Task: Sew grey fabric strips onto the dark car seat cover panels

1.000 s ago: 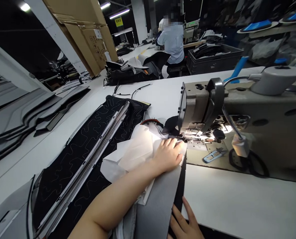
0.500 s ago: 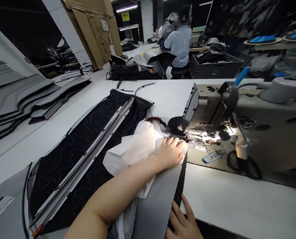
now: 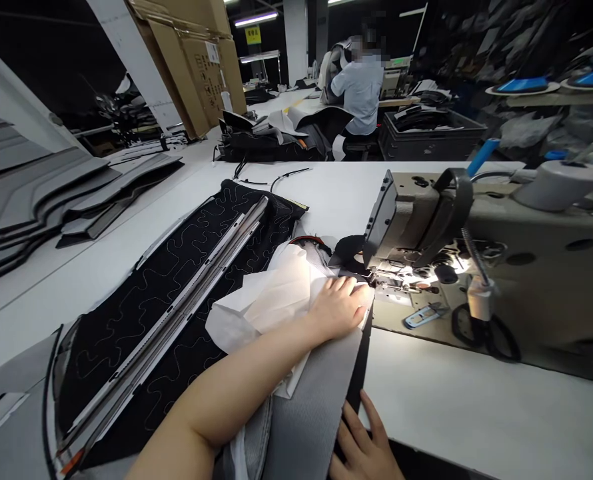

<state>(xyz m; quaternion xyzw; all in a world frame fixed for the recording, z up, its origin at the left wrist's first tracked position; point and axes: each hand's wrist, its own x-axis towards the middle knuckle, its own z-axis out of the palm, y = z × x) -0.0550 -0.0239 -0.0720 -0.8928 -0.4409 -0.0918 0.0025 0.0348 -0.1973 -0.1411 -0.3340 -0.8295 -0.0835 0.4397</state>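
Note:
My left hand (image 3: 340, 308) lies on the white sheet lining (image 3: 264, 293) and grey fabric, close in front of the sewing machine's lit needle area (image 3: 376, 277). Its fingers rest flat over the cloth, slightly bent. Nearer to me, my right hand (image 3: 369, 443) has its fingers spread, touching the edge of the grey fabric (image 3: 311, 400) and the black strip beneath it. Left of both hands stretches a black panel (image 3: 186, 233) with wavy stitching and a long zipper-like strip (image 3: 176, 307). The fabric's edge at the needle is partly hidden by my left hand.
The sewing machine (image 3: 536, 260) fills the right side, with a thread cone (image 3: 564, 183) on top. Blue thread snips (image 3: 424, 315) lie on its bed. Stacked grey panels (image 3: 51, 193) stand at left. Behind the table, a person (image 3: 361, 90) works beside a dark crate (image 3: 431, 137).
Both my hands hold nearly the same place on the fabric. The view has shifted slightly. In the background, the other person's arm and the grey piece they handle have moved.

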